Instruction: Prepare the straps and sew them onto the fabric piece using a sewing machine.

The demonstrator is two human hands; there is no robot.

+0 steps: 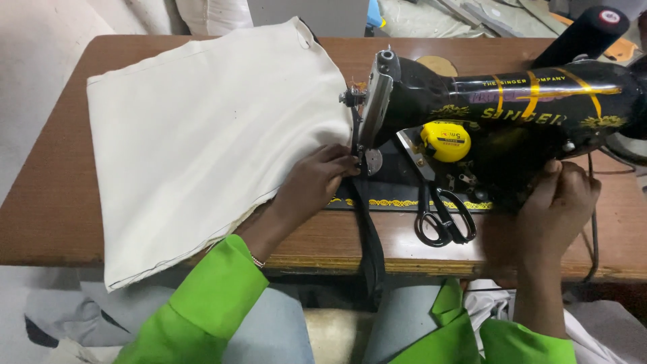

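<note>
Your left hand (311, 183) presses its fingertips on the cream fabric (202, 135) and a black strap (367, 229) at the needle of the black sewing machine (512, 114); your right hand (556, 209) grips the machine's right end. Black scissors (441, 219) and a yellow tape measure (446, 140) lie between your hands on the wooden worktop (47, 202).

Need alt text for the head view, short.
A person's left hand presses cream woven cloth and a black strap at the needle of a black cast-metal sewing machine; the right hand grips its right end. Black scissors and a yellow round tape measure rest on its base.
</note>
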